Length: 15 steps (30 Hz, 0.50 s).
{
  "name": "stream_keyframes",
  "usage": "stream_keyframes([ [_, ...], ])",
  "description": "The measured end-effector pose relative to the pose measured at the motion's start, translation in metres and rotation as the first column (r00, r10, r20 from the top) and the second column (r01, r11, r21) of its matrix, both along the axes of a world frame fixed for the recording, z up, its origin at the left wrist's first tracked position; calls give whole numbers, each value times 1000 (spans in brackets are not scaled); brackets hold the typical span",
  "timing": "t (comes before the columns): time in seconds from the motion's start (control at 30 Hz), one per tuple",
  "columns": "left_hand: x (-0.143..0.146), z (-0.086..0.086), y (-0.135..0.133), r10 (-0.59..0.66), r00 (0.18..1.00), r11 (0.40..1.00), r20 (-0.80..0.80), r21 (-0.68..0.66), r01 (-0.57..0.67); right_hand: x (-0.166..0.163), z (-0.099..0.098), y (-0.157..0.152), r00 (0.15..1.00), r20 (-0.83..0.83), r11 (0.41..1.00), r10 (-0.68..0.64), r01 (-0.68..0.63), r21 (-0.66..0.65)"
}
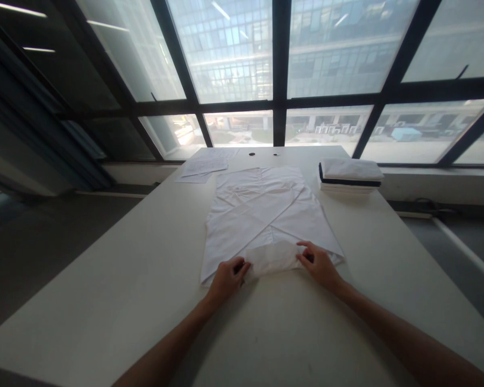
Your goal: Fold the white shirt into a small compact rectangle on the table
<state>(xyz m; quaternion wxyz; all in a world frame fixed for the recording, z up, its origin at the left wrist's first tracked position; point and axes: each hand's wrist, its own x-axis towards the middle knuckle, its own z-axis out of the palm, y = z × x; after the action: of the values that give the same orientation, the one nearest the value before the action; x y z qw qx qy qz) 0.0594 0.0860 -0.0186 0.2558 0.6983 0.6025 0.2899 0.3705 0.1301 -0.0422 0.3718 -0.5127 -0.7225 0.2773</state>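
A white garment lies spread on the table, with crossing folds over its middle and gathered creases near its far end. Across its near edge is a thin, slightly see-through white strip, possibly tissue paper or fine cloth; I cannot tell which. My left hand pinches the strip's left end between thumb and fingers. At the right end, my right hand pinches it in the same way, its index finger extended over the garment. Both hands are low, close to the tabletop.
The long white table reaches to the windows. Printed papers lie at its far left. On the far right sits a stack of folded cloth, white with a dark layer. A round dark hole is near the far edge. Curtains hang left.
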Motion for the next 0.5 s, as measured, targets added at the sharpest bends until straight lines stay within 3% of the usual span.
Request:
stream_keyframes([
  [0.2,2,-4,4,91,996,996,25,-13,-90,-2,-2,-9,991,122,998,-49,45,35],
  [0.5,-1,3,8,118,968,992,-220,-25,-126,-1,3,-9,946,324,990,-12,-34,136],
])
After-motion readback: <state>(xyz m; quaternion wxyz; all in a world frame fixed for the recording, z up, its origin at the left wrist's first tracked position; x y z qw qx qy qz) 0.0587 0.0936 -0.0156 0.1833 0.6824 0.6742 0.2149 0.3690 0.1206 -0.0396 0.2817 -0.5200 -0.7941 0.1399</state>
